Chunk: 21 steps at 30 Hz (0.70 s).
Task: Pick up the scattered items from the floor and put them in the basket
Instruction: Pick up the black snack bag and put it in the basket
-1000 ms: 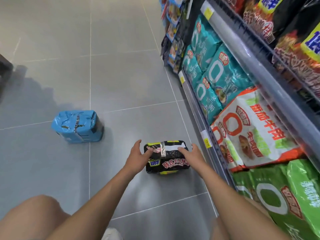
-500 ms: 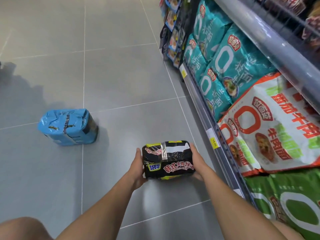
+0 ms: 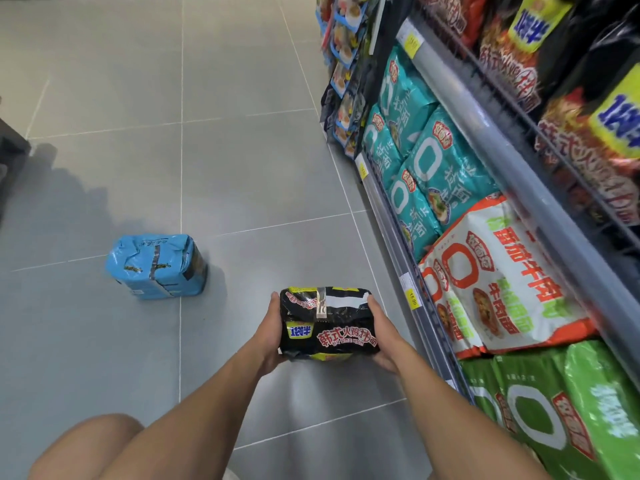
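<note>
Head view: the left hand [image 3: 272, 336] and right hand [image 3: 382, 336] grip the black noodle pack [image 3: 327, 323], one at each end, with fingers curled beneath it. The pack is soft black film with red lettering, a yellow-and-blue label and a tape strip across its top. It is clear of the grey floor [image 3: 242, 168], near the shelf [image 3: 398, 237]. A blue pack [image 3: 156, 266] stands on the floor, well apart to the left.

Open grey floor [image 3: 242, 168] spreads leftward (only a blue pack [image 3: 156, 266] interrupts); stocked shelves [image 3: 485, 133] wall the right.
</note>
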Tool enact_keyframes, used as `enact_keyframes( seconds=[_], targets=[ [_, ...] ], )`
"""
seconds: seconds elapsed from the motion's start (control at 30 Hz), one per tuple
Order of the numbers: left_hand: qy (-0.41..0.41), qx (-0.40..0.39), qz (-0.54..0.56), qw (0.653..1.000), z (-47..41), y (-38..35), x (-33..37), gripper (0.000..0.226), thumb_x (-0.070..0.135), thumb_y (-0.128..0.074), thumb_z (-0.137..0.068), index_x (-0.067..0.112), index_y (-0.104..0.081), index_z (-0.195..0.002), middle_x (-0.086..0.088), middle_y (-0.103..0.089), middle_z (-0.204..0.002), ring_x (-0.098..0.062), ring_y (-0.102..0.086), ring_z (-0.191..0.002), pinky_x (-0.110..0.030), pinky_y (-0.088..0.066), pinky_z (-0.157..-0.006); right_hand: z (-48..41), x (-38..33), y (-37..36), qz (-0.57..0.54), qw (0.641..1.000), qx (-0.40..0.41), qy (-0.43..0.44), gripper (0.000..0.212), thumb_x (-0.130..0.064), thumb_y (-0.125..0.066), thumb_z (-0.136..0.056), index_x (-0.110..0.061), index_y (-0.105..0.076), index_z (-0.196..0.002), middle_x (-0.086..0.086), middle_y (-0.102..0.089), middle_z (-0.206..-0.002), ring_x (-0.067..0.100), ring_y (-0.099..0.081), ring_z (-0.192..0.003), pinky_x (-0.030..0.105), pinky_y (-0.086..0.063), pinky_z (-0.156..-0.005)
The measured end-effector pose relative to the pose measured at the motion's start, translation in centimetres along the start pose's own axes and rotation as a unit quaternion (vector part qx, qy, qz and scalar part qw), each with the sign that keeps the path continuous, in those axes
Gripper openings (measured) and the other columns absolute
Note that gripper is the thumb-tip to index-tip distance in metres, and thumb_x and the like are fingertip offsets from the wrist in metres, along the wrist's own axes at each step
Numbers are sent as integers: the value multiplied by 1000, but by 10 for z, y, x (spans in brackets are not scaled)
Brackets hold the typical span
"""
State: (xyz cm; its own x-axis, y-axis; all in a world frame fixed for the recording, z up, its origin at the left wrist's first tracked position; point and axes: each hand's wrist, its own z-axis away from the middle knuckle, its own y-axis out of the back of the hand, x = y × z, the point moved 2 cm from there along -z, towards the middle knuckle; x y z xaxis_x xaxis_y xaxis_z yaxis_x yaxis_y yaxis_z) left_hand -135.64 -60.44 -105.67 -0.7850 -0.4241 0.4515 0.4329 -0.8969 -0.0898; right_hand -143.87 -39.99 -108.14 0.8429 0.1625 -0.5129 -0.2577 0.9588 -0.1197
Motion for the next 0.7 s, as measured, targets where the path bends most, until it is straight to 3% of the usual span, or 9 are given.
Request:
enact_keyframes(
  seconds=[0.33,0.43,0.53,0.6,0.7],
  targets=[
    [-30,21,25,999,235,8,124,75,76,-20,-97,23,-70,-116,-6,-78,-108,-24,-68,-108,-39,-54,-80,222,-151,-57,12,999,-34,31,63,-70,-46,-97,-20,-66,-130,10,-76,-117,31,-73,-109,53,-52,-105],
    [-73,19,25,997,333,6,184,68,74,-25,-98,26,-70,-116,-3,-75,-115,-20,-64,-113,-42,-55,-88,319,-221,-77,23,998,-33,56,51,-61,-44,-102,-19,-71,-114,9,-80,-100,27,-75,-91,48,-57,-94],
    [-135,34,2,990,429,1,239,61,72,-27,-98,31,-71,-111,3,-72,-118,-14,-63,-109,-40,-53,-87,411,-283,-93,49,992,-22,112,44,-53,-44,-104,-19,-71,-103,2,-80,-84,19,-75,-74,35,-58,-74],
    [-176,56,-17,983,491,-2,265,62,75,-26,-96,35,-70,-111,7,-69,-124,-13,-61,-111,-41,-48,-91,467,-310,-102,69,986,-19,148,43,-57,-51,-99,-21,-71,-111,-2,-80,-90,18,-75,-85,32,-55,-76],
    [-246,65,-38,966,574,-3,292,72,83,-19,-91,40,-63,-128,14,-61,-134,-14,-55,-122,-49,-40,-101,542,-336,-102,95,970,-3,225,83,-80,-71,-63,-30,-67,-130,-8,-76,-118,18,-68,-116,39,-50,-102]
  ],
)
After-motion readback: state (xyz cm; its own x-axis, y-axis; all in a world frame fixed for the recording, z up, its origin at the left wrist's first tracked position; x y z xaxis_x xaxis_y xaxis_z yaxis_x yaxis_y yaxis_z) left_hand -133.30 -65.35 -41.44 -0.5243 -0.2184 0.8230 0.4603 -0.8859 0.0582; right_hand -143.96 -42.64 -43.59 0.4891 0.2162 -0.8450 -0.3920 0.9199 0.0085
